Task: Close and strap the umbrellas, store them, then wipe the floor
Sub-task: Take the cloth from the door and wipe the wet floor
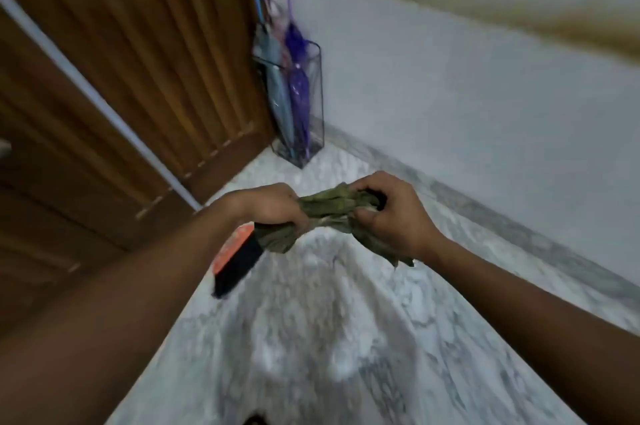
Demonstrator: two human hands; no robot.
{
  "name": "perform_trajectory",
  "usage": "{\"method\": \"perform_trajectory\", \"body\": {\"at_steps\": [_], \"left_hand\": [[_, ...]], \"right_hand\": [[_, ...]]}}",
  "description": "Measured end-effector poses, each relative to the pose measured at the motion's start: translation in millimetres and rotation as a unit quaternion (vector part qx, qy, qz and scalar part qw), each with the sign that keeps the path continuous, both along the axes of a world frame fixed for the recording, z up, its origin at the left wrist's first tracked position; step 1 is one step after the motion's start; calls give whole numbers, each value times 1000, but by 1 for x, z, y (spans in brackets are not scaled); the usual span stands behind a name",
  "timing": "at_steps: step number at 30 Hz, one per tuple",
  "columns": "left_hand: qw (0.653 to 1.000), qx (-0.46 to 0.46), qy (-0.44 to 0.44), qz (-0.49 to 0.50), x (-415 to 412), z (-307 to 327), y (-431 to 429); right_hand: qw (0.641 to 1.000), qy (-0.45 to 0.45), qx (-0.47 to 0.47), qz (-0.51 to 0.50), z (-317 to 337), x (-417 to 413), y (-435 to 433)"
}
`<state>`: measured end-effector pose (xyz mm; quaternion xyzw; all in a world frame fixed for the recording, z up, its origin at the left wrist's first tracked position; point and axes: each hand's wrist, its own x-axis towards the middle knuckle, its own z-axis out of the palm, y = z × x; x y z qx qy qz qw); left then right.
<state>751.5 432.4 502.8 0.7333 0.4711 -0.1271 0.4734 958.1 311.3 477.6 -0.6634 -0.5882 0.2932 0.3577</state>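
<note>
At centre frame, the olive-green folding umbrella [329, 208] is held level above the marble floor [329, 338]. The left hand [277, 208] grips it just above the black handle [239, 265], and the right hand [391, 220] grasps the bunched canopy. Judged step: gathering the folds for strapping; no strap is discernible. The next move calls for fastening it, then storing it in the clear stand [317, 112], upper centre, which holds a blue umbrella [277, 88] and a purple umbrella [299, 85].

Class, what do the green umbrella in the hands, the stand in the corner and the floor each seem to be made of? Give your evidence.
Green umbrella: thin matte fabric, likely nylon; it bunches into soft folds.
Stand: clear glossy plastic, perhaps acrylic; the umbrellas inside show through.
Floor: polished stone, probably marble; white with grey veining, though blur leaves tile possible.
</note>
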Motion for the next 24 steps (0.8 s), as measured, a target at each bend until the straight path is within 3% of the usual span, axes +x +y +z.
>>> {"method": "perform_trajectory", "body": {"at_steps": [5, 10, 13, 16, 21, 24], "left_hand": [[988, 4, -105, 114, -103, 243, -2], [944, -28, -216, 247, -201, 402, -12], [955, 59, -149, 248, -269, 463, -2], [953, 129, -137, 238, -347, 511, 11], [928, 217, -170, 250, -461, 552, 22], [918, 257, -163, 255, -516, 564, 32]], "right_hand": [[988, -59, 66, 124, 218, -80, 35], [960, -99, 149, 215, 354, -182, 82], [944, -117, 156, 266, 416, -249, 114], [933, -98, 75, 338, 463, -316, 148], [870, 86, -75, 480, 502, -434, 197], [877, 142, -80, 452, 513, -491, 214]]}}
